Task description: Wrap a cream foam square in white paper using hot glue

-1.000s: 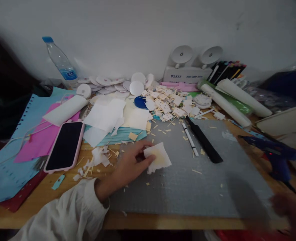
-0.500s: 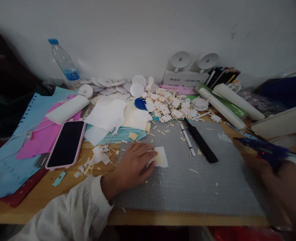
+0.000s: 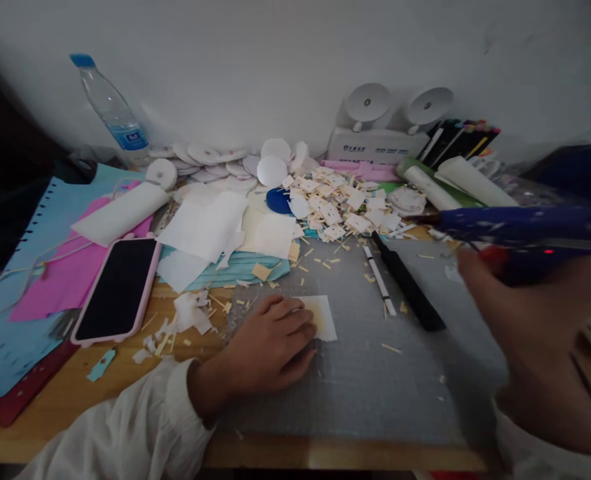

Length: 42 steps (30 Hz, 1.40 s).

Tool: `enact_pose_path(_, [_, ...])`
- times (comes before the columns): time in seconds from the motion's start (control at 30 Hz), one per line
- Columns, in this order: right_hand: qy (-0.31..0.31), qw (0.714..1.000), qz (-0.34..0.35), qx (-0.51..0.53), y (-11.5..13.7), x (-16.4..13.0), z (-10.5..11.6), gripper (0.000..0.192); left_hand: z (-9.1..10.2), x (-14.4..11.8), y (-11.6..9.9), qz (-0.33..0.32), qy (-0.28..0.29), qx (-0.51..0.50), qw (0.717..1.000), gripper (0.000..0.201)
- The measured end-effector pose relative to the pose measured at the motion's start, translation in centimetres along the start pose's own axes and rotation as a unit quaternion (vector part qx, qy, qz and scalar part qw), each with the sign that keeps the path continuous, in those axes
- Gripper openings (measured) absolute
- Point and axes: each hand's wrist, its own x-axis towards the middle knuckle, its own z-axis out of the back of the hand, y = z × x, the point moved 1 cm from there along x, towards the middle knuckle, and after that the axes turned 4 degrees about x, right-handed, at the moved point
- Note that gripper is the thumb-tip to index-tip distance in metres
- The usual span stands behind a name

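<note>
My left hand (image 3: 278, 347) lies on the grey mat (image 3: 375, 393), its fingers loosely bent and resting over the left edge of a small white piece of paper (image 3: 325, 319) with a yellowish patch. The hand covers part of that paper. At the right, my right hand (image 3: 535, 327) is wrapped around a blue hot glue gun (image 3: 520, 230), thumb near its red trigger. A small red light glows on its side, and its nozzle points left, raised above the mat. The hand and gun are somewhat blurred.
Behind the mat lies a heap of small cream cut pieces (image 3: 330, 207). A black-handled tool (image 3: 408, 283) and a white pen (image 3: 379, 280) lie on the mat. Left are a phone (image 3: 118, 290), white paper sheets (image 3: 203, 223) and scraps. A bottle (image 3: 113, 113) stands by the wall.
My right hand has lifted the glue gun from the right edge and brought it left, over the mat's right side. My left hand stays at the paper, its fingers slightly shifted. The view has tilted slightly.
</note>
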Motion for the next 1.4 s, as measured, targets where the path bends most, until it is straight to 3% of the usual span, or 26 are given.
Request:
enact_pose_path(0.07, [0.025, 1.000, 0.010, 0.012, 1.4, -0.8, -1.7, 0.027, 0.0, -0.1, 0.1, 0.006, -0.007, 0.001, 1.000, 0.022])
enact_pose_path(0.17, [0.132, 0.983, 0.122, 0.024, 1.2, -2.8, -3.2, 0.023, -0.1, -0.2, 0.1, 0.011, -0.012, -0.003, 1.000, 0.023])
enact_pose_path(0.27, [0.197, 0.959, 0.203, 0.017, 0.0, -4.4, -3.7, 0.022, -0.2, -0.3, 0.1, 0.025, -0.011, -0.010, 1.000, 0.025])
enact_pose_path(0.43, [0.251, 0.936, 0.245, 0.032, -0.4, -4.7, -3.6, 0.022, -0.1, -0.2, 0.0, 0.042, -0.001, -0.015, 0.999, 0.025])
enact_pose_path(0.67, [0.273, 0.917, 0.290, 0.025, 0.1, -4.3, -3.3, 0.017, 0.0, -0.1, 0.0, 0.040, 0.011, -0.015, 0.999, 0.025])
enact_pose_path(0.9, [0.240, 0.904, 0.353, 0.010, 0.7, -4.3, -3.4, 0.018, -0.2, -0.2, 0.1, 0.041, 0.006, -0.015, 0.999, 0.025])
enact_pose_path(1.4, [0.261, 0.899, 0.351, -0.016, 0.7, -4.1, -3.5, 0.023, -0.1, -0.2, 0.0, 0.038, 0.013, -0.010, 0.999, 0.025])
